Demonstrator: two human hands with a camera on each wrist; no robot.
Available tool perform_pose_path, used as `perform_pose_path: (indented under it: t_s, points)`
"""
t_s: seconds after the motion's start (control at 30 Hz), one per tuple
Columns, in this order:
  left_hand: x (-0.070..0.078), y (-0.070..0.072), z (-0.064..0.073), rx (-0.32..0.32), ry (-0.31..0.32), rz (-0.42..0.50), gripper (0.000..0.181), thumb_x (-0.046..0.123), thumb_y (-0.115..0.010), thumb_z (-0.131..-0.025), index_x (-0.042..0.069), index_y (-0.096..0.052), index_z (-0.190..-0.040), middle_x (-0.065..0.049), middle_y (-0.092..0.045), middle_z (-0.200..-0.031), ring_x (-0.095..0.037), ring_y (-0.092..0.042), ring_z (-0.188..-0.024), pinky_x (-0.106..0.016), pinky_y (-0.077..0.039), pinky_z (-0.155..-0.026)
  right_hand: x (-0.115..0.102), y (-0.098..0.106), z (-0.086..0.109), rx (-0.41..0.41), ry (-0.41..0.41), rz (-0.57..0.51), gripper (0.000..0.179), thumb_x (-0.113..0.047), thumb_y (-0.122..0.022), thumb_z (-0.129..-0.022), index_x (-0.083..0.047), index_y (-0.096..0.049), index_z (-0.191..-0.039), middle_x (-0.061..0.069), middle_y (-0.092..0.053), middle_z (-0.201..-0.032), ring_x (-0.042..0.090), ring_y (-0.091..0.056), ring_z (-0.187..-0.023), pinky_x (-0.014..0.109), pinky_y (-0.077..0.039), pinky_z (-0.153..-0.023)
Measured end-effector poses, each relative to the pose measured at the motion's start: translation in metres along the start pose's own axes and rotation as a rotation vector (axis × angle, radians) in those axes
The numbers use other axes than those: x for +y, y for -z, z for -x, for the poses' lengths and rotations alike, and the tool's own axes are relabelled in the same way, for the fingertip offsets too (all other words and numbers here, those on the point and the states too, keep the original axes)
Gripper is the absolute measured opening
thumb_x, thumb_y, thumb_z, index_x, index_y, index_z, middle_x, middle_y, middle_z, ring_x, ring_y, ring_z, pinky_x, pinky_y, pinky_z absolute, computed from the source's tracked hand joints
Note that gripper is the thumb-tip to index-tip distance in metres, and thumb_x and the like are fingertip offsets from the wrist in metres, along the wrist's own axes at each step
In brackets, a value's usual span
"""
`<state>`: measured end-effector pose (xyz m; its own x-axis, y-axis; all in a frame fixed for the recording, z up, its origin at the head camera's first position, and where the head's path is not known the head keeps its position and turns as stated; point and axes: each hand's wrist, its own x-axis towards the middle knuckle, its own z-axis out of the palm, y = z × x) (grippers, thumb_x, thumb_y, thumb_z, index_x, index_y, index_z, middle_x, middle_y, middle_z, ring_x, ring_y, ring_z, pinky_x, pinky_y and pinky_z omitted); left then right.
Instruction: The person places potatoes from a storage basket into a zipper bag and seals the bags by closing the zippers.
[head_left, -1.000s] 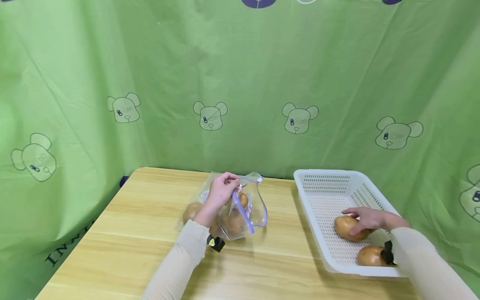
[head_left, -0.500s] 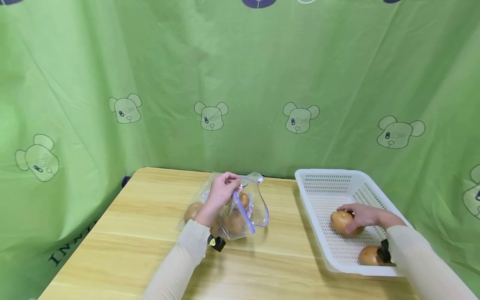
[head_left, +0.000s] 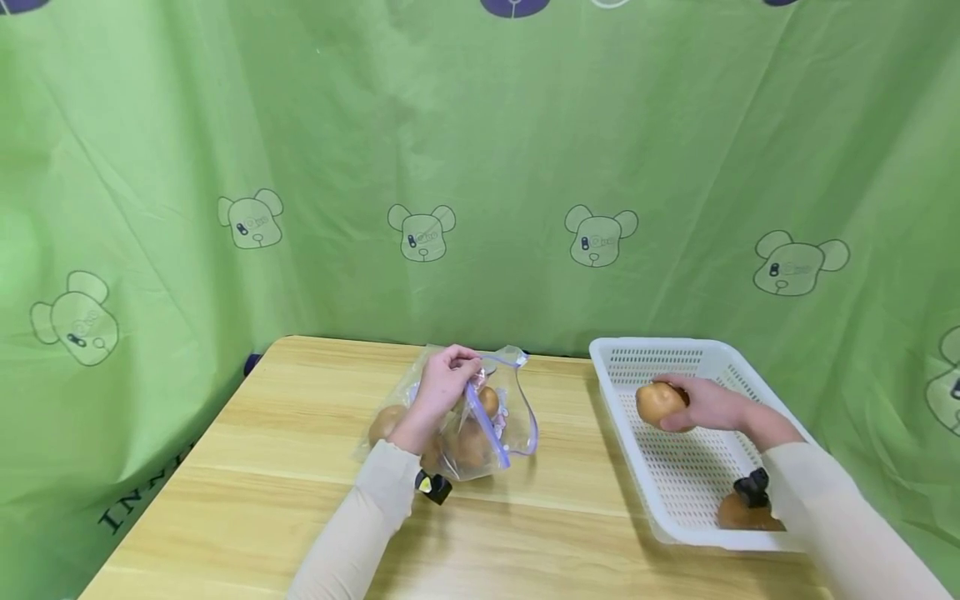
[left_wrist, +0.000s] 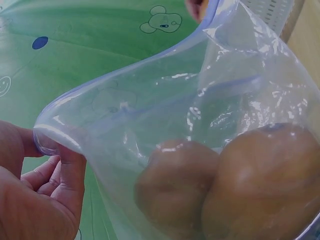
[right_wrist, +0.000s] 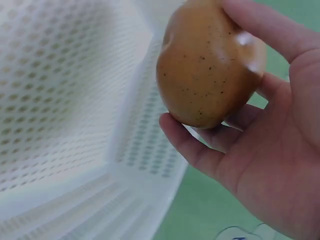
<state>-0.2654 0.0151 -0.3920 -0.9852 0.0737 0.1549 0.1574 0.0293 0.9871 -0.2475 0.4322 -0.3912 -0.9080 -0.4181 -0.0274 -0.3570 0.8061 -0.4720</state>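
Note:
My left hand (head_left: 444, 379) pinches the rim of a clear zip bag (left_wrist: 165, 100) with a purple zip edge, between thumb and finger. Through the film show several brown potatoes (left_wrist: 265, 185), and the bag's mouth gapes toward the right. Over the white basket, my right hand (head_left: 712, 404) grips a speckled brown potato (right_wrist: 210, 65), fingers under it and thumb across its side in the right wrist view. A second potato (head_left: 742, 512) lies at the basket's near end, partly hidden by the right wrist's black camera and sleeve.
The white perforated basket (head_left: 637, 492) stands at the right of the wooden table (head_left: 285, 467). Between basket and bag runs a strip of bare wood. A green curtain (head_left: 495, 292) with bear heads hangs behind the table's far edge.
My right hand has lifted the potato off the basket floor and carried it up and to the left. The left hand and the bag have stayed in place.

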Motion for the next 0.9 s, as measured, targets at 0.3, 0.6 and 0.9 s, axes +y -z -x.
perform_pose_path:
  t_s: [0.3,0.6,0.9]
  points:
    - [0.002,0.001,0.001,0.003,-0.011,0.012,0.016,0.003,-0.061,-0.088,-0.006,-0.064,-0.101,-0.005,-0.064,-0.077,-0.009,-0.058,-0.065,-0.018,-0.050,-0.059,-0.037,0.013,-0.005,0.079,0.006,-0.042,0.083,-0.033,-0.077,-0.079,0.006,-0.035,-0.139,0.019,-0.057,-0.115,0.026,-0.057,-0.097,0.040,-0.048,-0.082]
    - [0.000,0.003,0.001,-0.005,-0.018,0.019,0.018,0.003,-0.061,-0.089,-0.008,-0.063,-0.103,-0.010,-0.065,-0.080,-0.010,-0.059,-0.066,-0.018,-0.050,-0.060,-0.076,0.013,-0.010,0.118,0.049,-0.007,0.085,-0.035,-0.078,-0.077,0.003,-0.035,-0.140,0.019,-0.056,-0.120,0.028,-0.055,-0.102,0.045,-0.044,-0.087]
    - [0.002,0.000,0.002,0.002,-0.009,0.037,0.014,0.001,-0.061,-0.087,-0.006,-0.064,-0.099,-0.005,-0.063,-0.076,-0.009,-0.058,-0.065,-0.017,-0.050,-0.059,-0.099,0.002,-0.022,0.154,0.104,-0.022,0.076,-0.034,-0.081,-0.074,-0.002,-0.046,-0.134,0.010,-0.059,-0.115,0.022,-0.056,-0.098,0.043,-0.045,-0.087]
